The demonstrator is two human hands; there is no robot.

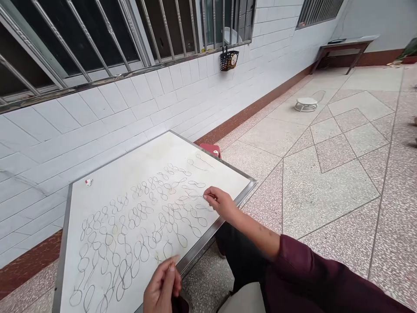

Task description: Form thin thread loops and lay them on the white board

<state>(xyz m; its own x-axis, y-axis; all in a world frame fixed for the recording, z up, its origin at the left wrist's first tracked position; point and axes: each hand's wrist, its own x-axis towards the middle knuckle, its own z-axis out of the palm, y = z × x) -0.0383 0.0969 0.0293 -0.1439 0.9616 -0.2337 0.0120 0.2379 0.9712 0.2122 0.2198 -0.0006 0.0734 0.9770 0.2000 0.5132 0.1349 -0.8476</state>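
Observation:
Rows of thin dark looped strands [141, 250], many twisted into figure-eights, lie across a white tabletop [107, 184] with a grey metal edge. My left hand [163, 287] is at the table's near edge, its thumb and fingers pinched together; whatever is between them is too small to name. A strand loop and a thin yellowish bit [158, 258] lie just beyond its fingertips. Over the right part of the table, my right hand [220, 202] is also closed in a pinch beside several strands. Anything it holds is too fine to make out.
A small red-and-white object [88, 182] lies at the table's far left. The table stands by a white tiled wall [143, 102] with barred windows. A black basket [228, 60] hangs there. Behind the table is a red stool [210, 150]; a low white chair [306, 103] stands farther off.

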